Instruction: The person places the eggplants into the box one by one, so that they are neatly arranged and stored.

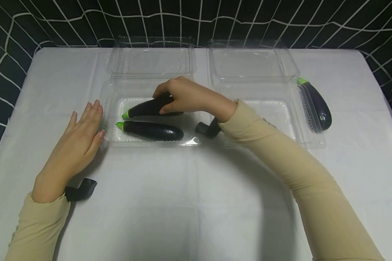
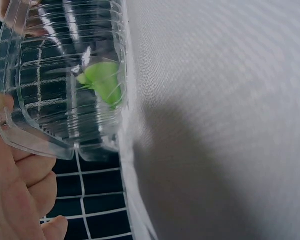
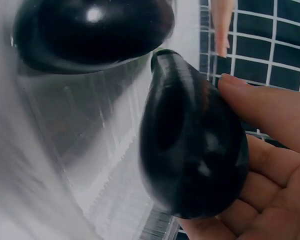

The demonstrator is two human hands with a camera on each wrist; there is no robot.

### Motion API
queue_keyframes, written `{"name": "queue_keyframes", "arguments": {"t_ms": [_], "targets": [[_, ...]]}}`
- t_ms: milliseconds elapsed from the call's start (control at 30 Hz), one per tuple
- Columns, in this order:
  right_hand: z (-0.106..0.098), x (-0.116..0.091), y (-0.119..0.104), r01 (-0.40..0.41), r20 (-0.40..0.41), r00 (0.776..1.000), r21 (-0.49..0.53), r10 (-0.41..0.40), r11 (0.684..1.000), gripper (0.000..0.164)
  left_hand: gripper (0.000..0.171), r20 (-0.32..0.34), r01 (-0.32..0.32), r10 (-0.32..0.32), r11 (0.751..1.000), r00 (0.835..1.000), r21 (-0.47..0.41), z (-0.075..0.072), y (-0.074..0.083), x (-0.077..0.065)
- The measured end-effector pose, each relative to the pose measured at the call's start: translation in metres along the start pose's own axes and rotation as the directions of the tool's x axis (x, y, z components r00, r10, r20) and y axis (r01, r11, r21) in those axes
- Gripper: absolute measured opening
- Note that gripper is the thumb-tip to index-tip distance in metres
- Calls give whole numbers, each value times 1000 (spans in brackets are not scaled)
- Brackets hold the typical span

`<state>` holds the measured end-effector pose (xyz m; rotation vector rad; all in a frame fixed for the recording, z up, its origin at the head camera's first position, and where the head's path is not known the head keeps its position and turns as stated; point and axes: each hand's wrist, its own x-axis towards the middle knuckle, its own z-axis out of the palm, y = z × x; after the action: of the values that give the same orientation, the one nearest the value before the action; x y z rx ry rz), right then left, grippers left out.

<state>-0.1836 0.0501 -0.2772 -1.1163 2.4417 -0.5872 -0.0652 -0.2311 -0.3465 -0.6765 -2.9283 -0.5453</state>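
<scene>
My right hand [image 1: 183,95] grips a dark eggplant [image 1: 147,107] with a green stem, thumb on one side and fingers on the other, over the left clear plastic container [image 1: 109,90]. A second eggplant [image 1: 153,131] lies in that container, nearer to me, its stem pointing left. In the right wrist view the gripped eggplant [image 3: 195,150] shows its rounded end toward the camera. My left hand [image 1: 80,141] rests with straight fingers at the container's left edge, fingertips right at the rim. The left wrist view shows the container wall [image 2: 65,115] beside those fingers.
A second clear container [image 1: 258,87] stands open at the right, its lid [image 1: 248,63] folded back. Another eggplant [image 1: 317,103] lies by its right side. The left container's lid [image 1: 151,61] lies back too. White cloth [image 1: 150,203] covers the table; white netting [image 1: 199,21] hangs behind.
</scene>
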Motion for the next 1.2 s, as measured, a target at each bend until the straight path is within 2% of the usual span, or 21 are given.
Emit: {"name": "queue_keyframes", "arguments": {"t_ms": [200, 433, 900, 1200], "targets": [[-3, 4, 2, -30, 90, 995, -8, 30, 1000, 43, 57, 10, 10, -10, 1000, 1000, 4, 0, 0, 1], [-4, 7, 6, -67, 191, 979, -12, 68, 998, 45, 57, 7, 8, -8, 1000, 1000, 1, 0, 0, 0], [-1, 7, 10, -92, 222, 971, 5, 88, 996, 44, 57, 6, 6, -6, 1000, 1000, 0, 0, 0, 1], [-4, 4, 17, -76, 147, 987, 39, 69, 996, 40, 57, 9, 10, -10, 1000, 1000, 2, 0, -1, 1]]}}
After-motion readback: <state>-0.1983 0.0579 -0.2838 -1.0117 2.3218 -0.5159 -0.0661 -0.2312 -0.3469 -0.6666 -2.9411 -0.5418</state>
